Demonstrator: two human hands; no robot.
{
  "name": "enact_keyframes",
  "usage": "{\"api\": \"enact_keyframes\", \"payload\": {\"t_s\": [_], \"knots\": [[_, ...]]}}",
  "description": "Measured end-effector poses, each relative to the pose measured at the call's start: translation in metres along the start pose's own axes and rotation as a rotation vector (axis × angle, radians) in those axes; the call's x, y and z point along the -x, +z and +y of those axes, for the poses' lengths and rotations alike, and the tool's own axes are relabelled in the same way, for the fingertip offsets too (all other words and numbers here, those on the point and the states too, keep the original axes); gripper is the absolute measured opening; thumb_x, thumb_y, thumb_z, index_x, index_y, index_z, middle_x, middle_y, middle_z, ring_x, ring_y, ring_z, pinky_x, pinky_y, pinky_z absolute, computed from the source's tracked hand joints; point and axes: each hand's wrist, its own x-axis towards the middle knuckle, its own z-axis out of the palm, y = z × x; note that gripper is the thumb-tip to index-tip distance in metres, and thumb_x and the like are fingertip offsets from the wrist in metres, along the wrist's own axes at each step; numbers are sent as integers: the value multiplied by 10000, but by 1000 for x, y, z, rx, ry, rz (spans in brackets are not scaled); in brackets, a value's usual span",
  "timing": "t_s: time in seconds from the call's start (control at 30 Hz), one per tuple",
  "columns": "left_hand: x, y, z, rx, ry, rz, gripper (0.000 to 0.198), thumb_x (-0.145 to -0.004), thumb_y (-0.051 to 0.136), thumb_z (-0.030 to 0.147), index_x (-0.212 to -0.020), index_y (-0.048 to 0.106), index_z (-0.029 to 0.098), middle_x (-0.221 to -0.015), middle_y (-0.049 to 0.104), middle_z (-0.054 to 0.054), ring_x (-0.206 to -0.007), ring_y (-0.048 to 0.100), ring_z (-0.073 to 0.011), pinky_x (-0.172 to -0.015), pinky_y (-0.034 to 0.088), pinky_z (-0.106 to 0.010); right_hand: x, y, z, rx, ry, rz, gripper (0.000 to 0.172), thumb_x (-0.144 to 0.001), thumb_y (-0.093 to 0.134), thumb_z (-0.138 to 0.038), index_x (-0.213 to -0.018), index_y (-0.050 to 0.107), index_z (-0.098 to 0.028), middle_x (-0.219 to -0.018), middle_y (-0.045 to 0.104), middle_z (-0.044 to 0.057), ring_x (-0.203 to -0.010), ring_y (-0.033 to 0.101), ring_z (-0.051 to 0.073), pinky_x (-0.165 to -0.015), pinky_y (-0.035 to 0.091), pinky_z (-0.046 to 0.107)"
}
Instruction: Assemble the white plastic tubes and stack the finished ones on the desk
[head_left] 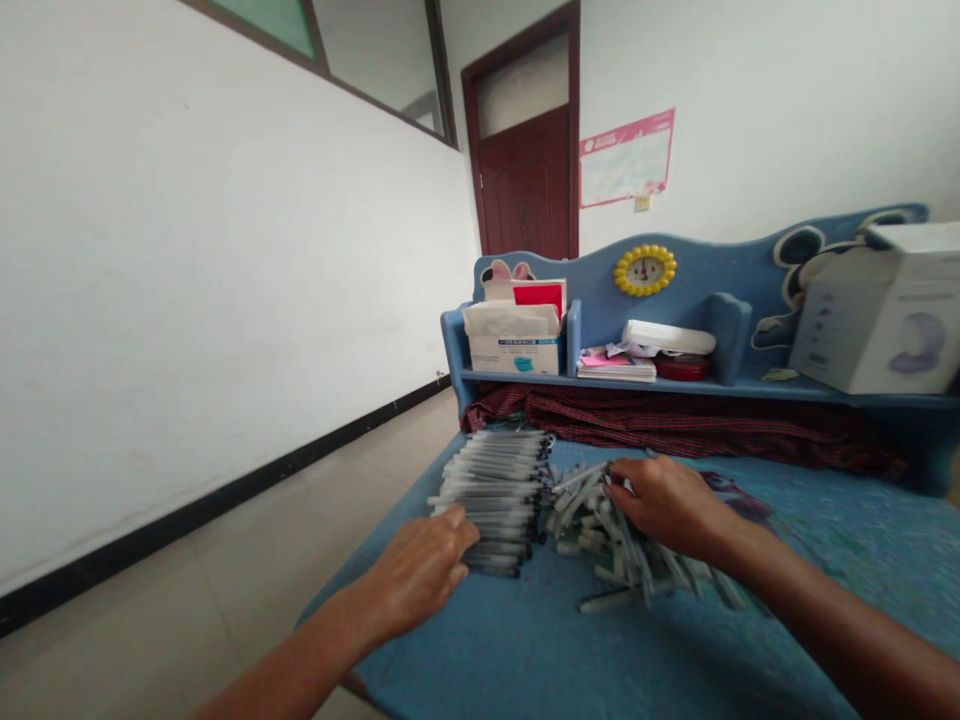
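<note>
Clear pens with dark tips lie side by side in a neat stack (499, 490) on the blue desk. My left hand (427, 565) rests at the stack's lower left edge, fingers curled against the pen ends; whether it grips one is hidden. Right of the stack spreads a loose, jumbled pile of clear pen parts (600, 535). Over the top of that pile, my right hand (660, 497) pinches the end of a clear pen (581, 477) between thumb and forefinger, the pen pointing left toward the stack.
Behind the pens a dark red checked cloth (660, 425) lies along the blue desk (510, 650). The shelf above holds a mask box (517, 355), papers (615, 370), a red container (682, 369) and a large white box (885, 320). A yellow flower clock (645, 271) is on the backboard.
</note>
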Motion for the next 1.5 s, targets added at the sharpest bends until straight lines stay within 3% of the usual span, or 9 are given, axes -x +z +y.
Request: {"api": "enact_keyframes", "payload": {"t_s": [0.3,0.43,0.67,0.83,1.07,1.27,1.37,1.5], "knots": [[-5,3,-6,-63,124,10,207,-844,412,144,-786,611,160,-883,595,-91,-792,598,-214,-709,482,-344,3,3,0,-62,-68,26,236,-846,437,-323,-752,623,-212,-695,677,49,-659,627,182,-548,293,246],[-6,-1,-5,-58,159,67,196,-848,408,161,-781,592,163,-852,591,-77,-781,577,-206,-703,466,-333,7,1,1,-131,-86,45,227,-839,453,-311,-714,611,-207,-660,649,27,-618,589,155,-546,287,242],[-26,-16,30,34,293,281,139,-833,426,177,-739,528,172,-775,573,-47,-744,533,-182,-668,414,-292,13,4,2,-544,-209,9,346,-854,441,-357,-562,462,-173,-544,492,-25,-515,464,89,-481,275,204],[-63,-15,59,96,355,387,116,-847,418,180,-790,519,176,-751,580,-30,-687,543,-158,-635,406,-260,12,10,13,-912,-9,-106,377,-870,356,-455,-609,432,-194,-418,470,-49,-324,372,65,-347,245,183],[-105,-27,73,178,539,428,214,-917,352,220,-957,558,175,-786,624,-28,-726,590,-146,-668,432,-229,19,4,51,-1176,126,-9,388,-799,457,-533,-652,498,-177,-409,530,-44,-278,362,55,-307,233,168],[-124,-2,79,185,586,570,238,-928,360,243,-1002,574,171,-790,652,-37,-709,612,-139,-634,452,-217,21,19,73,-1304,127,-85,358,-770,538,-506,-649,491,-172,-455,582,-28,-306,420,61,-332,287,171],[-121,14,84,150,547,633,226,-920,369,229,-933,584,160,-731,636,-40,-666,603,-147,-610,458,-234,22,27,77,-1275,150,-125,371,-773,545,-518,-642,487,-175,-460,579,-29,-314,429,66,-337,290,178],[-115,18,87,105,526,669,229,-917,369,230,-860,579,157,-681,605,-39,-622,589,-157,-576,454,-255,25,32,77,-1243,142,-170,400,-785,535,-538,-620,480,-178,-456,569,-28,-316,422,65,-335,281,183]]}}
